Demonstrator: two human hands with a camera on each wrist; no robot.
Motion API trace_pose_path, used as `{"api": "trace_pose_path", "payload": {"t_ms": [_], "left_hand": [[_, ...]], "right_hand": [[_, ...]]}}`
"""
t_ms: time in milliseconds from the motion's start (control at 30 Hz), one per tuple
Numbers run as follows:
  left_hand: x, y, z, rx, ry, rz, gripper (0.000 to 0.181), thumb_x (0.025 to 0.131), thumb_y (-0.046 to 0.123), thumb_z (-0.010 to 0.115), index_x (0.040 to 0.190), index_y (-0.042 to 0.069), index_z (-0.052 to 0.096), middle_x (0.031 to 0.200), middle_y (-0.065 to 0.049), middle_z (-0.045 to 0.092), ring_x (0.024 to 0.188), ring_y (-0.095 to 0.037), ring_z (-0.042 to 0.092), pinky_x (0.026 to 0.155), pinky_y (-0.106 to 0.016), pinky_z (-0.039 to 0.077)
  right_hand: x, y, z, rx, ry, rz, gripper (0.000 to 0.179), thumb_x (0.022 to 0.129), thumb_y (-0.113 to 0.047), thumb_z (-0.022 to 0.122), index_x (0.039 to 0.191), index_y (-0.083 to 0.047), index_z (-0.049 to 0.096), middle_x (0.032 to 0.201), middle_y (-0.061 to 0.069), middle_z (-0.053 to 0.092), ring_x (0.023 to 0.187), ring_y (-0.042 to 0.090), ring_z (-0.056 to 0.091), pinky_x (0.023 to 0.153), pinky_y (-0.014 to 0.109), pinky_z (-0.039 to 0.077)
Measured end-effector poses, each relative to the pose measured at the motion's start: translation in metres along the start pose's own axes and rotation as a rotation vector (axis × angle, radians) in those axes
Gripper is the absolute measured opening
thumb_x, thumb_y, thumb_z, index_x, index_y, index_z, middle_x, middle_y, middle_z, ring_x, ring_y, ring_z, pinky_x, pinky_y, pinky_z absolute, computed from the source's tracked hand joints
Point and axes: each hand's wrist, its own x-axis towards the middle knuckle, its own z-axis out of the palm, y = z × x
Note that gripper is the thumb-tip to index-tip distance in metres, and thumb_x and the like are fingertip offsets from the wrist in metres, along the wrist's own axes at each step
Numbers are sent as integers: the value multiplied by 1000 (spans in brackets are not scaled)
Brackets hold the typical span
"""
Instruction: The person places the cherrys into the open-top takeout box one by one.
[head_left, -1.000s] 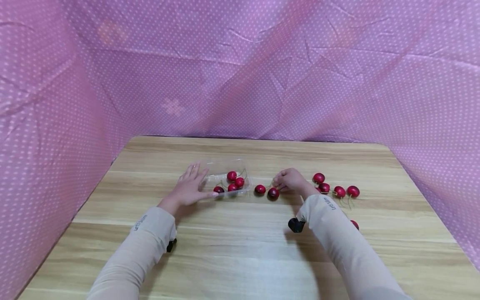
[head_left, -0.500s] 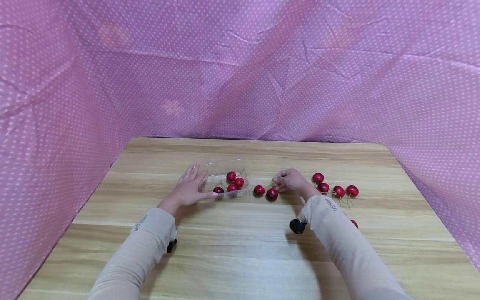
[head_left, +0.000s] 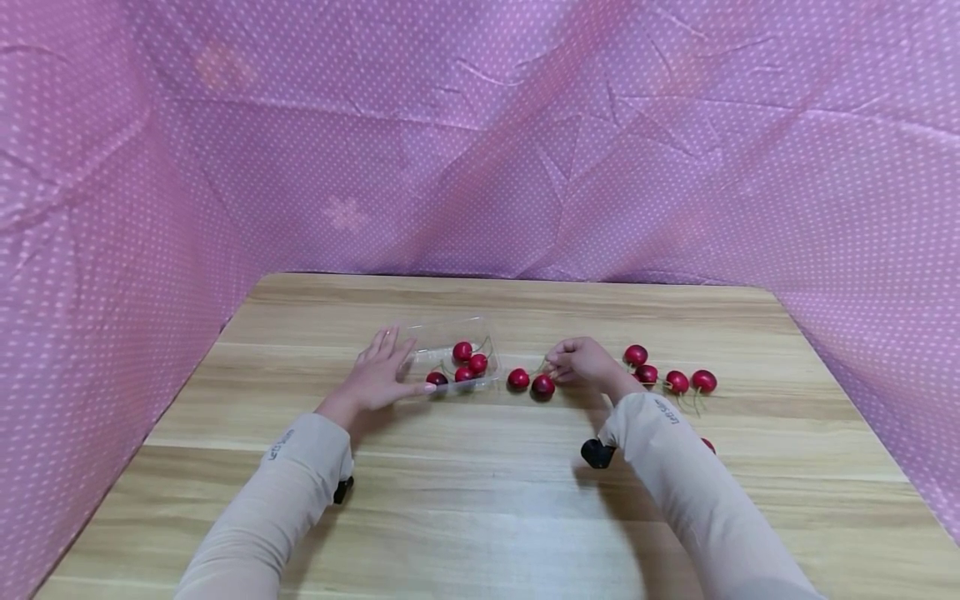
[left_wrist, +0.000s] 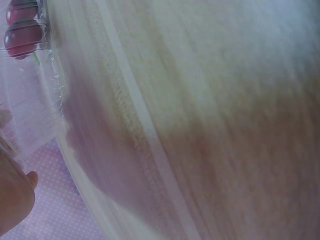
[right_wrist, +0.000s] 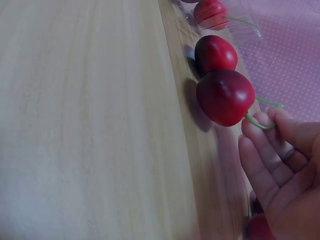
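Observation:
My left hand (head_left: 372,375) spreads its straight fingers over the left end of a clear plastic container (head_left: 429,337), the thumb along the near side. Several red cherries (head_left: 462,352) with green stems lie inside it. To the container's right, my right hand (head_left: 583,362) pinches the thin green stem (right_wrist: 261,123) of a dark red cherry (right_wrist: 225,97) between thumb and fingertips. That cherry is low over the wooden table, its shadow beside it. Another cherry (head_left: 518,380) sits just left of it, overlapped by it in the right wrist view.
Several more cherries (head_left: 677,382) lie on the wooden table (head_left: 465,517) to the right of my right hand. One more cherry (head_left: 708,447) shows partly from behind the right sleeve. Pink dotted cloth (head_left: 480,150) hangs behind the table and along both sides.
My right wrist has shifted very slightly to the right, while the fingers stay on the stem. The left hand, the container and the cherries stay practically where they were.

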Motion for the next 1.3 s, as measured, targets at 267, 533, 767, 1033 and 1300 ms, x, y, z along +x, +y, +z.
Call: {"api": "trace_pose_path", "payload": {"t_ms": [267, 533, 767, 1033, 1300], "left_hand": [[0, 1, 0, -2, -14, -8, 98, 68, 74, 40, 139, 11, 15, 142, -14, -10, 127, -27, -15, 100, -52, 1], [1, 0, 0, -1, -23, -16, 100, 67, 75, 39, 139, 11, 14, 142, -12, -13, 126, -25, -16, 99, -52, 2], [3, -1, 1, 12, -17, -12, 99, 68, 74, 39, 139, 12, 13, 141, -13, -12, 126, -26, -16, 99, -53, 3], [4, -3, 1, 26, -18, -7, 99, 68, 75, 37, 139, 11, 12, 141, -13, -12, 126, -27, -16, 99, -54, 3], [3, -3, 2, 19, -13, -5, 98, 68, 74, 39, 139, 12, 13, 141, -14, -12, 126, -27, -16, 99, -53, 2]], "right_hand": [[-2, 0, 0, 31, 6, -21, 17, 87, -1, 45, 97, 11, 52, 79, 10, 60, 69, 17, 57, 72, 34, 49], [-4, -2, 2, 53, 14, -38, 17, 86, -1, 48, 95, 12, 52, 74, 8, 61, 65, 17, 58, 73, 38, 48], [-6, -5, 1, 54, 38, -65, 18, 85, -1, 49, 96, 14, 52, 74, 9, 61, 65, 18, 58, 72, 38, 48], [-6, -9, -2, 48, 34, -99, 18, 86, -1, 49, 96, 14, 53, 75, 8, 61, 68, 17, 58, 74, 38, 48], [-11, -14, -4, 100, 37, -126, 22, 86, -1, 49, 99, 16, 50, 76, 8, 61, 68, 15, 58, 78, 41, 46]]}}
